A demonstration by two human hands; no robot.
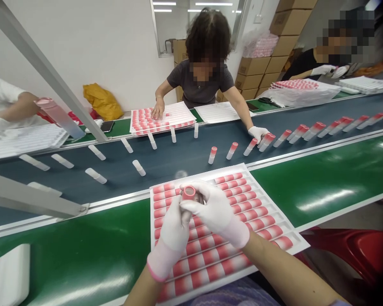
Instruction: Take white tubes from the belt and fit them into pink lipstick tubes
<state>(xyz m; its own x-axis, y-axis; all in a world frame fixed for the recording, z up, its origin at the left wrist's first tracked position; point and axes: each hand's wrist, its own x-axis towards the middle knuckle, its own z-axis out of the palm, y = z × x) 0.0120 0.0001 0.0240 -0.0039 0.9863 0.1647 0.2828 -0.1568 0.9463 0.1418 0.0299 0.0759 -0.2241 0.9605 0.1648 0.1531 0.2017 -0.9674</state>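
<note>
Both of my hands wear white gloves and meet above a white tray (279, 214) with ridged rows. My left hand (176, 221) is closed around the lower part of a red-topped tube (189, 194). The fingers and thumb of my right hand (212, 206) close on the same tube from the other side. The tube's round end faces up toward me, while its lower part is hidden by the gloves. Under my hands, red-and-white tubes (207, 265) lie end to end in the tray's rows.
A dark conveyor belt (178, 157) carries upright red-and-white tubes (212, 155) on the right and plain white pieces (96, 175) on the left. Across it, a person (207, 80) touches another tray (162, 117). A metal post (35, 195) is at left, a red stool (347, 255) at right.
</note>
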